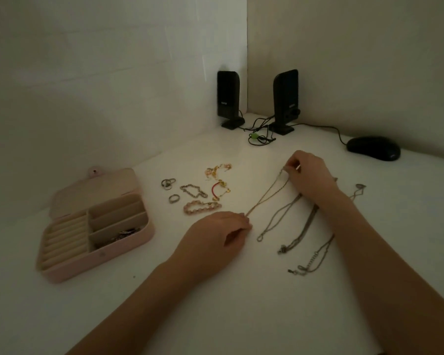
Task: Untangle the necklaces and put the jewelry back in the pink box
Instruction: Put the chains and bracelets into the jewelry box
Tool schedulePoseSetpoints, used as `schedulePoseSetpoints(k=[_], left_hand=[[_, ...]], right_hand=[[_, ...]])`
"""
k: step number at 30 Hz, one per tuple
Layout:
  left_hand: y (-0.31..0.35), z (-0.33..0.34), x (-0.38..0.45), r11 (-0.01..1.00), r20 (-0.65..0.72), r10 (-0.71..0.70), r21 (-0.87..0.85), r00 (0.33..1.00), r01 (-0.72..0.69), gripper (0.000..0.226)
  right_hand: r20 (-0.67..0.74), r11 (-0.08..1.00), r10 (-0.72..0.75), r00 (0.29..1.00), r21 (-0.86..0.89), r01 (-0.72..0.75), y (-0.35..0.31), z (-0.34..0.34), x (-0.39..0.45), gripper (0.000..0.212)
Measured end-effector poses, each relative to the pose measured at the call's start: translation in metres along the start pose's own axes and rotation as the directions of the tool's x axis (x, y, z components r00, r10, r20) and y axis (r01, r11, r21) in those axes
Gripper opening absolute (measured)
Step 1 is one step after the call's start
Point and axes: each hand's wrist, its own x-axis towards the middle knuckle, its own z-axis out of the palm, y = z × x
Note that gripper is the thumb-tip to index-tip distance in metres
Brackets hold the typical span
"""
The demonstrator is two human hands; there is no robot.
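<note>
Both hands stretch one thin silver chain necklace (265, 194) taut over the white tabletop (241, 303)

Open pink rectangular jewelry box (98, 226) near the left edge, some jewelry in its front compartment; left hand (221, 234) pinches the chain's near end, right hand (309, 172) pinches its far end; three more silver necklaces (300, 231) laid out beside it toward the right edge; pink beaded bracelet (201, 207) and small silver rings (168, 183) mid-surface between box and chain

On the bench (241, 303), the open box (98, 234) lies to your left, bracelets (203, 198) behind centre, necklaces (292, 226) to your right; speakers (285, 101) and mouse (373, 148) stand behind
</note>
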Motion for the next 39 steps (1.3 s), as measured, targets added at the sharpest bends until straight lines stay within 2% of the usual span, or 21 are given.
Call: schedulePoseSetpoints(k=[2, 3, 4, 6, 8, 11, 14, 18, 22, 25, 28, 30, 31, 34, 35, 36, 37, 39], left_hand=[[0.003, 0.001, 0.001, 0.999, -0.088, -0.048, -0.03, 0.995, 0.046, 0.028], [0.005, 0.0, 0.003, 0.996, -0.144, -0.081, -0.056, 0.986, 0.074, 0.024], [0.006, -0.002, 0.005, 0.989, -0.196, -0.117, -0.107, 0.973, 0.098, 0.022], [0.009, -0.007, 0.009, 0.96, -0.272, -0.19, -0.255, 0.943, 0.12, 0.031], [0.015, -0.015, 0.013, 0.889, -0.276, -0.288, -0.434, 0.917, 0.148, 0.038], [0.02, -0.022, 0.016, 0.74, -0.176, -0.426, -0.632, 0.888, 0.229, 0.038], [0.017, -0.021, 0.014, 0.727, -0.206, -0.466, -0.643, 0.861, 0.24, 0.014], [0.011, -0.021, 0.012, 0.758, -0.289, -0.449, -0.624, 0.845, 0.189, 0.026], [0.007, -0.023, 0.012, 0.697, -0.228, -0.471, -0.688, 0.852, 0.201, 0.029], [0.005, -0.024, 0.009, 0.703, -0.209, -0.449, -0.683, 0.869, 0.198, 0.028], [0.004, -0.024, 0.007, 0.709, -0.207, -0.469, -0.668, 0.859, 0.226, 0.031], [0.004, -0.025, 0.009, 0.675, -0.191, -0.51, -0.693, 0.839, 0.253, 0.029], [0.004, -0.025, 0.01, 0.618, -0.149, -0.532, -0.741, 0.833, 0.262, 0.025], [0.011, -0.028, 0.014, 0.27, 0.111, -0.516, -0.92, 0.85, 0.284, 0.022], [0.012, -0.029, 0.013, 0.19, 0.176, -0.486, -0.935, 0.856, 0.301, 0.023], [0.013, -0.03, 0.013, 0.166, 0.213, -0.463, -0.933, 0.86, 0.32, 0.025], [0.012, -0.032, 0.012, 0.185, 0.229, -0.448, -0.922, 0.864, 0.34, 0.028], [0.006, -0.04, 0.01, 0.303, 0.232, -0.434, -0.872, 0.87, 0.384, 0.036]], right_hand=[[-0.015, 0.974, -0.009, 1.0, 0.227, 0.012, -0.018, -0.005, -0.007, 0.009], [0.0, 0.926, -0.017, 1.0, 0.377, 0.015, -0.03, -0.009, -0.012, 0.009], [0.04, 0.842, -0.035, 0.999, 0.539, 0.008, -0.043, -0.013, -0.018, 0.008], [0.15, 0.609, -0.119, 0.981, 0.792, -0.047, -0.066, -0.022, -0.032, 0.006], [0.228, 0.443, -0.244, 0.943, 0.891, -0.101, -0.082, -0.026, -0.044, 0.005], [0.296, 0.353, -0.383, 0.875, 0.922, -0.158, -0.098, -0.021, -0.054, 0.013], [0.312, 0.409, -0.435, 0.844, 0.904, -0.123, -0.105, -0.016, -0.059, 0.023], [0.341, 0.596, -0.365, 0.866, 0.8, -0.064, -0.103, -0.01, -0.058, 0.029], [0.375, 0.732, -0.385, 0.843, 0.681, 0.032, -0.102, -0.002, -0.059, 0.022], [0.389, 0.781, -0.427, 0.816, 0.614, 0.116, -0.103, 0.001, -0.062, 0.021], [0.366, 0.795, -0.422, 0.829, 0.589, 0.144, -0.104, 0.002, -0.063, 0.014], [0.324, 0.786, -0.412, 0.851, 0.599, 0.152, -0.104, 0.002, -0.063, 0.011], [0.3, 0.768, -0.408, 0.862, 0.623, 0.147, -0.106, 0.001, -0.063, 0.011], [0.255, 0.657, -0.4, 0.88, 0.75, 0.081, -0.114, -0.004, -0.065, 0.011], [0.25, 0.614, -0.392, 0.886, 0.787, 0.05, -0.116, -0.005, -0.066, 0.01], [0.24, 0.585, -0.378, 0.894, 0.811, 0.03, -0.118, -0.006, -0.067, 0.01], [0.226, 0.57, -0.361, 0.905, 0.821, 0.022, -0.12, -0.007, -0.067, 0.011], [0.196, 0.536, -0.321, 0.927, 0.844, 0.008, -0.12, -0.008, -0.067, 0.013]])
